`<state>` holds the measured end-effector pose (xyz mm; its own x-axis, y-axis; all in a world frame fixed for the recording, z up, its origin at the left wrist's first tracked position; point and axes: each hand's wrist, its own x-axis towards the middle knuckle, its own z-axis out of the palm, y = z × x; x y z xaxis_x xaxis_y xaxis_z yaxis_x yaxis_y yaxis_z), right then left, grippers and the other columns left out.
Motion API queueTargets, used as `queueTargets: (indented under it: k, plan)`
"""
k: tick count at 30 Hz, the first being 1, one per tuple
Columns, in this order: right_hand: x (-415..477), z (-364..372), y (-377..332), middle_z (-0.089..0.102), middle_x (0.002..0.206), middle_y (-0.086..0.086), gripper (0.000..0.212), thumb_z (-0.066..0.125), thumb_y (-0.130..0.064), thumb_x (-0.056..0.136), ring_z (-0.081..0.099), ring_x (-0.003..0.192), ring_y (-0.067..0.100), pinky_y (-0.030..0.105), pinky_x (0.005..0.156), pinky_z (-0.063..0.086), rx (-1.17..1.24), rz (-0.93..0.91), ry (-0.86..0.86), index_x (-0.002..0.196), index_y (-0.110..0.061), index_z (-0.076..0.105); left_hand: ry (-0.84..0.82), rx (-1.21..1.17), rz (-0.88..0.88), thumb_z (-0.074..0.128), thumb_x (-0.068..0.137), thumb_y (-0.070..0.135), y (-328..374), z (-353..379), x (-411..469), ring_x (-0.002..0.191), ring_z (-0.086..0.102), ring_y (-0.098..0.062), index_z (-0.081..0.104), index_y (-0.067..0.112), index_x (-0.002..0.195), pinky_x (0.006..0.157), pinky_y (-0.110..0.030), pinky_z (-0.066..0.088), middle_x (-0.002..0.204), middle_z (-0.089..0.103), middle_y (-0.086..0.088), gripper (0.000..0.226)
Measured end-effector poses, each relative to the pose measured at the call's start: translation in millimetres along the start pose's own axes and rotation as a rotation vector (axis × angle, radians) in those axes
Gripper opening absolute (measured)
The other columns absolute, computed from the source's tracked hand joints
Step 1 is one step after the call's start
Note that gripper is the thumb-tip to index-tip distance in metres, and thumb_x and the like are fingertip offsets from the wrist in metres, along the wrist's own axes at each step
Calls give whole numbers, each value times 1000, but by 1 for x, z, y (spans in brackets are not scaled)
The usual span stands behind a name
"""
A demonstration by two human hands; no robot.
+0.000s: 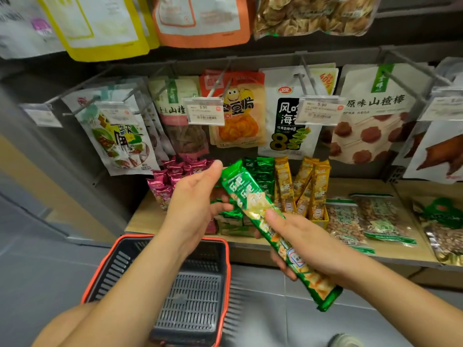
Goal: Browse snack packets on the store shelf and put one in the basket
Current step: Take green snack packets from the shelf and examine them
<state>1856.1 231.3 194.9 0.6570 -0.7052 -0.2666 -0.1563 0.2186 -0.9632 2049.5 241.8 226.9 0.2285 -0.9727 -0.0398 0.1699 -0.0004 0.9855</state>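
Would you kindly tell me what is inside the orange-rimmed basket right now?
Only the basket's own slotted grey floor and walls show, no packet. The left forearm crosses above it and covers its near-left part, so that part cannot be seen.

This is a shop. Snack bags (238,113) with price tags (205,111) hang above the shelf (360,186), and a shopping basket (227,271) sits below it.

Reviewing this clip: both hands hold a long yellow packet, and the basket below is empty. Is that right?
Not quite. The packet is green, not yellow; yellow packets stand on the shelf behind. The head view shows the left hand and right hand holding it, and the basket is empty.
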Motion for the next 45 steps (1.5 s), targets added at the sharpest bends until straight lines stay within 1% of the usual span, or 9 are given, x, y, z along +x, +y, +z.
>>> queueTargets:
  k: [10,13,15,19,23,28,34,39,45]
  plan:
    - [2,-5,1,61,61,-1,40,43,-69,82,56,48,11,23,49,47,-274,-32,12,83,-33,60,-18,126,27,74,71,30,-4,-19,4,58,62,-7,79,23,76,53,-18,52,70,69,3,10]
    - [3,-7,3,66,87,0,60,35,-76,79,61,80,12,37,81,50,-545,-150,112,94,-25,61,28,173,69,66,87,11,-8,-18,2,59,60,-8,76,23,70,53,-20,52,68,66,6,24]
    - [0,-8,2,66,99,11,77,32,-84,75,62,91,25,46,86,47,-623,-153,122,106,-18,58,30,149,90,61,91,4,-11,-17,1,66,61,-14,74,21,69,54,-22,52,75,66,-4,31]
    - [-4,-12,0,61,100,12,61,48,-76,79,71,70,31,54,73,55,-346,-88,-50,117,-29,54,73,-48,100,56,90,2,-9,-16,-1,65,59,-13,69,13,77,54,-23,52,74,64,-5,21]
    - [-5,-9,-3,59,75,6,44,60,-63,83,65,58,26,37,50,57,-153,-45,-117,116,-34,56,85,-161,50,60,82,14,-6,-18,1,70,64,-11,67,9,87,59,-23,54,80,70,-2,10]
    - [-8,-3,-1,57,64,-7,47,44,-77,78,62,49,13,42,48,56,-543,-121,144,111,-44,50,29,99,38,67,76,41,-5,-22,2,84,62,-10,74,21,95,76,-27,51,93,69,-2,29]
    - [-6,-3,9,64,77,-10,67,7,-83,77,58,61,14,33,49,44,-1305,-277,481,117,-39,39,97,428,178,77,81,23,-7,-26,5,55,44,-4,77,28,78,57,-17,36,57,56,10,6]
    - [-2,-2,10,64,73,-6,55,27,-73,83,59,53,18,28,39,33,-1381,-357,584,96,-25,51,152,456,171,79,77,13,-4,-30,4,67,63,-13,77,25,79,68,-32,56,72,74,-2,13]
    - [1,-1,13,40,84,-13,47,26,-76,79,42,57,11,33,49,35,-1183,-300,399,99,-33,27,201,501,321,78,75,2,-7,-31,6,72,64,2,73,31,68,68,-12,48,71,71,15,30]
